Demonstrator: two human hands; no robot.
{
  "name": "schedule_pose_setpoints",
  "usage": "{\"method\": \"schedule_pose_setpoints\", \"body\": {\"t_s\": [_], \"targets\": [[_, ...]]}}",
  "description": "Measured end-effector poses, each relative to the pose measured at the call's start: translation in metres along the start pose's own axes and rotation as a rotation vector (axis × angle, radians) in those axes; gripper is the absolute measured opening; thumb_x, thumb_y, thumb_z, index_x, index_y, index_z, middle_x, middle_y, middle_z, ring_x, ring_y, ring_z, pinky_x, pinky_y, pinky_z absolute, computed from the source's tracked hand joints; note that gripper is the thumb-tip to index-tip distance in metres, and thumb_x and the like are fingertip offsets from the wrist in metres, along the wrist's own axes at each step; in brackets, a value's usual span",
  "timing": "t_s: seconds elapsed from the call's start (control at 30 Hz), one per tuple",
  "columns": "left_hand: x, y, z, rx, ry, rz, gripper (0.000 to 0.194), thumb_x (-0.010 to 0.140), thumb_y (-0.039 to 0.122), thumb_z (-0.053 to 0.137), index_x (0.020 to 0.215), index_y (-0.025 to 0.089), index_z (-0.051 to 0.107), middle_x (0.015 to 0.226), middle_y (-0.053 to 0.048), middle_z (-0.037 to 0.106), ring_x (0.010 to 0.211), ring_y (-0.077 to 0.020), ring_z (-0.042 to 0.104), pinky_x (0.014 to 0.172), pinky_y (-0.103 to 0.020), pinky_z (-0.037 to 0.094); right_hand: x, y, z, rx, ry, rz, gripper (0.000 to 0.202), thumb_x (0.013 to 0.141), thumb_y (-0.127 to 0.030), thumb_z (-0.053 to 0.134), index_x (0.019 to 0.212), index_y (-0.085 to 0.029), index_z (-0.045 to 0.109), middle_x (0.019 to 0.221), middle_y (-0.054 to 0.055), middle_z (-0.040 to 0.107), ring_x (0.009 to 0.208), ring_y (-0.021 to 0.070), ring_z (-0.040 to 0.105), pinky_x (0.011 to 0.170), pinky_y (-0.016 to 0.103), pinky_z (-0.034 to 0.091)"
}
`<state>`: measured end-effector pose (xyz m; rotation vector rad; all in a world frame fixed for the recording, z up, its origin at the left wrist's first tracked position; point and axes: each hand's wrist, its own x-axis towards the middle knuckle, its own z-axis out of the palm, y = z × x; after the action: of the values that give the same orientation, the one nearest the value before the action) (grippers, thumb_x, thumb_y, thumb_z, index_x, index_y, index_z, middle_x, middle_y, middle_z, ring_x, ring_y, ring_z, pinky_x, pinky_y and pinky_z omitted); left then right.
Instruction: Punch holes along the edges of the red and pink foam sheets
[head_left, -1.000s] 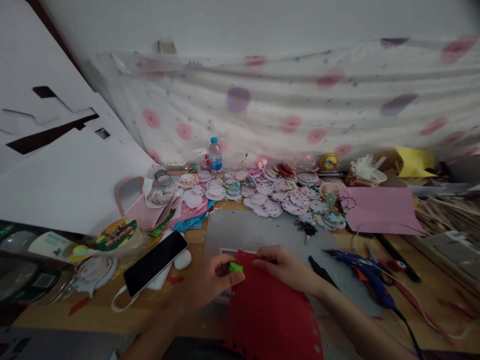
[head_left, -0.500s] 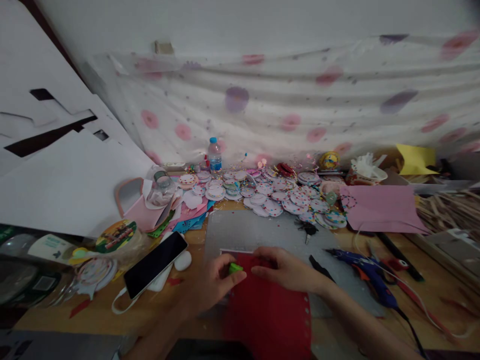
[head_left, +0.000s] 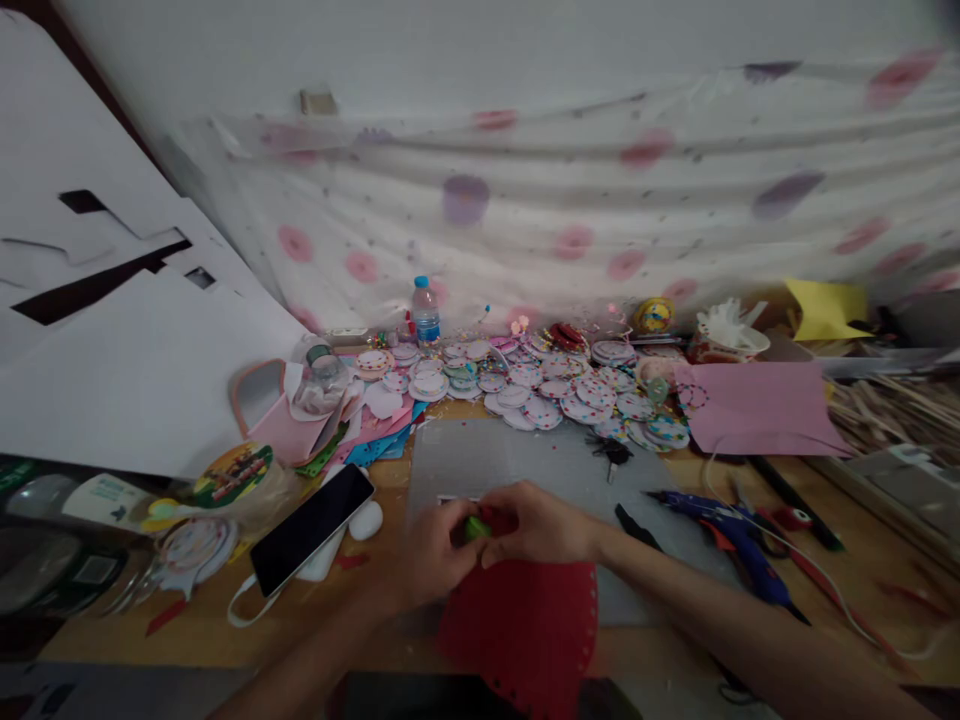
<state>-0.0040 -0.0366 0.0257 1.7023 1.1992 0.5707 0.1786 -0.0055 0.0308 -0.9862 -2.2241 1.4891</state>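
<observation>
My left hand [head_left: 442, 548] is closed, thumb and forefinger pinching a small bright green object [head_left: 475, 527] whose kind I cannot make out. My right hand [head_left: 534, 525] meets it from the other side, fingers closed on the upper edge of a red sheet [head_left: 517, 630]. Small holes or dots run along the sheet's curved right edge, and its lower part hangs toward me past the table edge. Both hands are over a grey cutting mat [head_left: 495, 455]. The fingers hide most of the contact between the green object and the sheet.
Many decorated white discs [head_left: 540, 385] are heaped at the back by a water bottle [head_left: 425, 315]. To the left lie a phone [head_left: 311, 528] and a plastic tub [head_left: 240, 480]. Keys [head_left: 611, 455], a blue glue gun [head_left: 731, 535] and pink paper [head_left: 761, 405] lie to the right.
My right hand has moved left, up against my left hand and the green object. The red sheet has shifted left with it and turned slightly. The camera view has moved a little.
</observation>
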Motion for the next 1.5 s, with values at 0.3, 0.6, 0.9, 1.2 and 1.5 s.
{"method": "schedule_pose_setpoints", "body": {"t_s": [0.3,0.6,0.9,1.2,1.5], "targets": [[0.007,-0.01,0.0,0.048,0.027,0.06,0.026,0.079,0.035,0.059,0.093,0.015,0.065,0.078,-0.003,0.065,0.071,-0.0168,0.056,0.063,-0.024,0.042,-0.011,0.013,-0.012,-0.023,0.078,0.026,0.044,0.067,-0.042,0.072,0.102,-0.017,0.063,0.078,-0.002,0.058,0.066,0.0118,0.048,0.057,0.021,0.038],[-0.009,-0.015,-0.024,-0.001,0.078,0.105,0.033,0.083,0.045,0.056,0.096,0.015,0.062,0.088,-0.004,0.064,0.083,-0.0184,0.057,0.074,-0.027,0.044,-0.043,0.024,-0.012,-0.102,0.157,0.057,0.018,0.084,-0.03,0.052,0.08,-0.017,0.064,0.067,-0.002,0.059,0.059,0.0122,0.05,0.052,0.022,0.037],[-0.039,-0.025,-0.011,-0.022,0.128,0.063,0.035,0.09,0.045,0.044,0.114,0.022,0.057,0.108,-0.005,0.065,0.101,-0.0204,0.058,0.09,-0.032,0.042,-0.059,0.035,0.029,-0.078,0.468,0.014,0.028,0.086,-0.041,0.047,0.089,-0.019,0.063,0.086,0.006,0.063,0.082,0.0207,0.055,0.077,0.033,0.043],[0.036,-0.041,-0.036,-0.038,0.345,0.118,0.036,0.089,0.043,0.044,0.106,0.015,0.058,0.105,-0.009,0.065,0.101,-0.0238,0.056,0.091,-0.037,0.041,0.011,0.052,0.004,0.251,0.673,0.048,0.036,0.073,-0.051,0.058,0.082,-0.016,0.063,0.082,0.005,0.064,0.081,0.0223,0.055,0.076,0.035,0.044],[0.051,-0.031,-0.074,0.108,0.205,0.339,0.039,0.075,0.019,0.066,0.112,0.023,0.058,0.119,-0.004,0.06,0.114,-0.0192,0.051,0.101,-0.031,0.032,-0.019,0.044,-0.012,0.578,0.739,0.058,0.035,0.075,-0.048,0.062,0.095,-0.02,0.061,0.093,0.007,0.07,0.083,0.0234,0.065,0.075,0.035,0.049]]}}
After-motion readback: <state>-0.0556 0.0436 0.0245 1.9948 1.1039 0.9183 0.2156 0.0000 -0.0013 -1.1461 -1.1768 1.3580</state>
